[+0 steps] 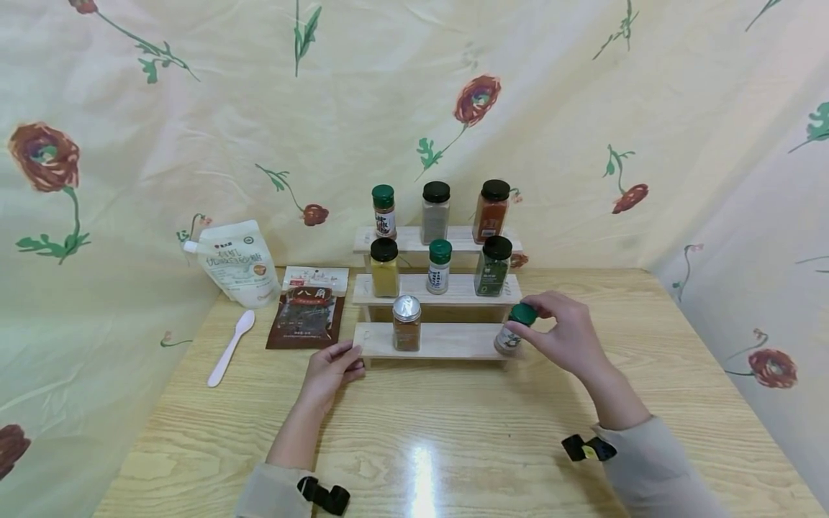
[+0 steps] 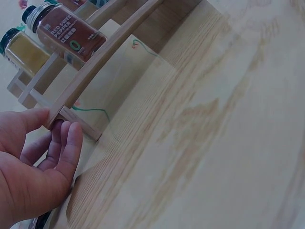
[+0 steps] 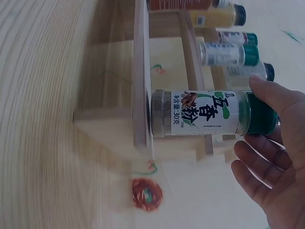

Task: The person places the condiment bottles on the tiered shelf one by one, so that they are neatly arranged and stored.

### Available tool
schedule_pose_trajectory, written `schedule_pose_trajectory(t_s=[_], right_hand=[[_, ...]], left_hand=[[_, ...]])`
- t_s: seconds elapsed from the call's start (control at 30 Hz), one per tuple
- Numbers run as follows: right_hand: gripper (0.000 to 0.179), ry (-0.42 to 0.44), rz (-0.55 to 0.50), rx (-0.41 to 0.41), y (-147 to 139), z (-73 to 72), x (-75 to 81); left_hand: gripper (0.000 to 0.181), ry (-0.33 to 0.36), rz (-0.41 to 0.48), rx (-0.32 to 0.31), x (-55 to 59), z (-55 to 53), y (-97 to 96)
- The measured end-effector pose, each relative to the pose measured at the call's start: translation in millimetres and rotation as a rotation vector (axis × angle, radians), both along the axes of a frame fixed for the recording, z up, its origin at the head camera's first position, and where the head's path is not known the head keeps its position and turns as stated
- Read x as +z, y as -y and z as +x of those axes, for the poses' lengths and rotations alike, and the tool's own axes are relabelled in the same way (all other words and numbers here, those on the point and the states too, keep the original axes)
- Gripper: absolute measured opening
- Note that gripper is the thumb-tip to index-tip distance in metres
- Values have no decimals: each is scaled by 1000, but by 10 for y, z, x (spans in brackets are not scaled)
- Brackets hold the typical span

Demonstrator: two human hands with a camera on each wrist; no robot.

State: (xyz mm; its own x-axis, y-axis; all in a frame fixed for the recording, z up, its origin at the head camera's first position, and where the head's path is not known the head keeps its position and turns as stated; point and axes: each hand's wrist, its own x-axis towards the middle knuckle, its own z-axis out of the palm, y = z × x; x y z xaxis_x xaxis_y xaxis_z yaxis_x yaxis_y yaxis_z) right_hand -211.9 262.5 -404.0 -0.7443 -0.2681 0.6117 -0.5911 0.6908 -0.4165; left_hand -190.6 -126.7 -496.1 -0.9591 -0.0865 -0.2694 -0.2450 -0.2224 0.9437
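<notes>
My right hand (image 1: 570, 334) pinches the green cap of a small spice jar (image 3: 205, 113) with a white label. The jar leans slightly, its base right at the right end of the lowest step of a wooden spice rack (image 1: 453, 341). At that step's left end, my left hand (image 1: 332, 374) grips the corner, thumb on top and fingers curled beneath, as the left wrist view shows. Between the hands, a silver-topped red pepper jar (image 1: 406, 327) stands on the same step, left of its middle.
The middle step holds a yellow spice jar (image 1: 385, 273), a green-capped jar (image 1: 439, 270) and a green herb jar (image 1: 492, 272). Three more jars stand on the top step. Left of the rack lie a brown packet (image 1: 306, 313), a white pouch (image 1: 241, 266) and a spoon (image 1: 231, 348).
</notes>
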Motion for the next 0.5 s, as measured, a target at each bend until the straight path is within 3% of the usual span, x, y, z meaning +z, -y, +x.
schedule_pose_trajectory(t_s=[0.5], right_hand=[[36, 111, -62, 75, 619, -151, -3]], left_hand=[[41, -4, 12, 7, 1, 3, -1]])
